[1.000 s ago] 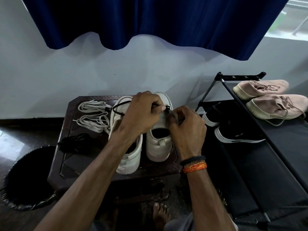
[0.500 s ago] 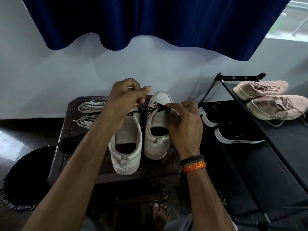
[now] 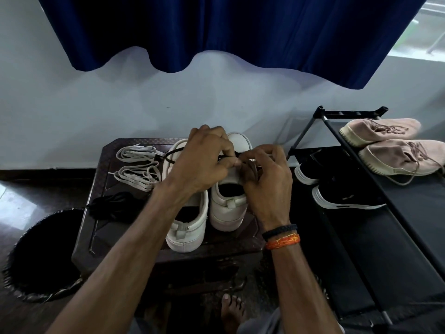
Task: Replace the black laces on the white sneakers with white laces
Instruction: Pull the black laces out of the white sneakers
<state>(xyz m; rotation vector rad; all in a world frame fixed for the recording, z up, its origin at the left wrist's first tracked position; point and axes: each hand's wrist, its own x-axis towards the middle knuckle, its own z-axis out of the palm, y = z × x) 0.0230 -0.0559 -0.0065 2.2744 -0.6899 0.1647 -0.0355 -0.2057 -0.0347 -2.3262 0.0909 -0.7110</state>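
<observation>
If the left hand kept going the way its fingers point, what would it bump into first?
Probably the right hand: the left hand points rightward over the right sneaker, their fingertips nearly meeting at the black lace.

No text, label or number can be read anywhere (shoes and rack alike); all surfaces show plain.

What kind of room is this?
Probably a home, near a window: a shoe rack holding pink shoes, a blue curtain above, and a low dark table on the floor.
</observation>
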